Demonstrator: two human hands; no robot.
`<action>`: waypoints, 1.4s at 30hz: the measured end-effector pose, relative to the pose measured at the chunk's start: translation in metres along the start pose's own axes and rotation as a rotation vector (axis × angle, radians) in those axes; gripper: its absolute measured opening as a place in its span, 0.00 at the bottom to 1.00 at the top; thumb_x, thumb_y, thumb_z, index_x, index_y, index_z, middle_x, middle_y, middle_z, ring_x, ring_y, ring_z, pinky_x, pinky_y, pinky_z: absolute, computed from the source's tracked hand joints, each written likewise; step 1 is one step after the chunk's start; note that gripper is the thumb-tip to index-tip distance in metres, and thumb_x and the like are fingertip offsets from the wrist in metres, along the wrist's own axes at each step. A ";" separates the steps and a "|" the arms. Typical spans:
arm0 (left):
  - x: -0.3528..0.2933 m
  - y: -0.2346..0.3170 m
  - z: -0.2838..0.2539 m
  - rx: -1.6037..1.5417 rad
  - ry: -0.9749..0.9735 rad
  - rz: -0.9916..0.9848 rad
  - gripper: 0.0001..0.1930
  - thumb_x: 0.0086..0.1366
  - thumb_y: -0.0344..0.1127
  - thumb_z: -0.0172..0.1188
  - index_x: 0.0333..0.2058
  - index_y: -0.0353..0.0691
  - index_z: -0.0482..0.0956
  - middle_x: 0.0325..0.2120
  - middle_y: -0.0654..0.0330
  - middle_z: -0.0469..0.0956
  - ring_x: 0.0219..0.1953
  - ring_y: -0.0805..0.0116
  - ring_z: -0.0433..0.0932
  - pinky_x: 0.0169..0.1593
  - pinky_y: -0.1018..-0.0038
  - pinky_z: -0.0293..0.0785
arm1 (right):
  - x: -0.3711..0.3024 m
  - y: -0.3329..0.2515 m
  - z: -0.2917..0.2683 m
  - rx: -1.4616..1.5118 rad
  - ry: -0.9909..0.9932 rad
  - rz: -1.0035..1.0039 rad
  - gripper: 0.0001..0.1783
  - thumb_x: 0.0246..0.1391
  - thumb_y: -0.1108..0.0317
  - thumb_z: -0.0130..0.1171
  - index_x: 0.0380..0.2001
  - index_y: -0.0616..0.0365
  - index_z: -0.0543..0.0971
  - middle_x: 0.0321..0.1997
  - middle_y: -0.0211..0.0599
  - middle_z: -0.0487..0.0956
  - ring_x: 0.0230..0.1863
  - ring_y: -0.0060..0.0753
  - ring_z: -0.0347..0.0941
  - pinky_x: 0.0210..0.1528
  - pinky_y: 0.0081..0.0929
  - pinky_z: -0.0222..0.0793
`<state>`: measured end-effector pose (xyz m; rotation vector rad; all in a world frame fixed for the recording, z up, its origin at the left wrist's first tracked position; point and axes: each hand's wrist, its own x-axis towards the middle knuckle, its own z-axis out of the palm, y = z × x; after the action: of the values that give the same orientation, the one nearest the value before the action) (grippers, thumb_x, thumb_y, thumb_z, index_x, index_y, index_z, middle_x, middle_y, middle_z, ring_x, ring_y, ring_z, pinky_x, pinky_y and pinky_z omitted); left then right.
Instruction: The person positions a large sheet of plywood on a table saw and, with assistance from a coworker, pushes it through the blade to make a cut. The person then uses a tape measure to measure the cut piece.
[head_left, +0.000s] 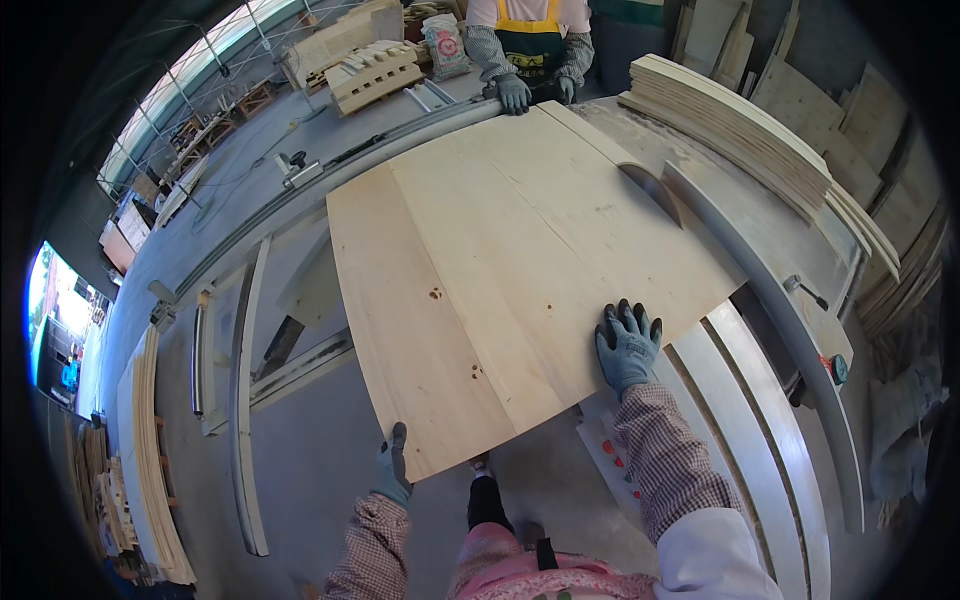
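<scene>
A large pale wooden panel (pixel 470 290) with a few dark knots lies across a sliding table saw. My left hand (pixel 393 468), in a blue-grey glove with dark fingertips, grips its near left corner, thumb along the edge and the other fingers mostly hidden. Flat on top of the panel near its right front edge rests my right hand (pixel 628 345), gloved alike, fingers spread. At the panel's far right, a round saw blade (pixel 652 194) rises beside a cut line that runs to the far edge. The long metal fence (pixel 730 245) stands just right of the blade.
Across the saw, a co-worker's gloved hand (pixel 514 94) touches the panel's far edge. Stacked boards (pixel 730 130) sit at the far right, more boards (pixel 150 460) at the left. A metal rail (pixel 250 240) crosses behind the panel. Slotted metal table (pixel 740 440) extends right of my arm.
</scene>
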<state>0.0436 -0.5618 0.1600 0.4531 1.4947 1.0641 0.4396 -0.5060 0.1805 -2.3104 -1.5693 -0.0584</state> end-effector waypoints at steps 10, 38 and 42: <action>-0.016 0.009 0.003 -0.006 -0.084 -0.031 0.30 0.58 0.50 0.57 0.53 0.36 0.61 0.46 0.51 0.69 0.43 0.56 0.74 0.39 0.61 0.79 | -0.009 0.002 0.001 -0.029 -0.008 0.006 0.27 0.54 0.49 0.44 0.57 0.41 0.66 0.65 0.31 0.58 0.68 0.37 0.45 0.67 0.47 0.28; -0.024 -0.067 -0.055 0.260 -0.019 0.071 0.32 0.56 0.59 0.56 0.46 0.34 0.71 0.38 0.56 0.74 0.40 0.67 0.70 0.45 0.72 0.66 | -0.065 0.023 0.040 -0.184 0.050 -0.162 0.29 0.57 0.58 0.40 0.62 0.52 0.56 0.66 0.37 0.55 0.68 0.41 0.45 0.67 0.45 0.32; -0.048 -0.065 -0.051 0.308 -0.002 0.159 0.29 0.56 0.57 0.57 0.43 0.34 0.73 0.31 0.63 0.74 0.32 0.74 0.68 0.37 0.75 0.66 | -0.070 0.026 0.042 -0.163 -0.003 -0.160 0.30 0.57 0.58 0.39 0.62 0.52 0.54 0.67 0.37 0.54 0.68 0.43 0.44 0.67 0.46 0.31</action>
<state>0.0263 -0.6507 0.1297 0.7996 1.6488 0.9562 0.4296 -0.5648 0.1185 -2.2994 -1.8089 -0.2304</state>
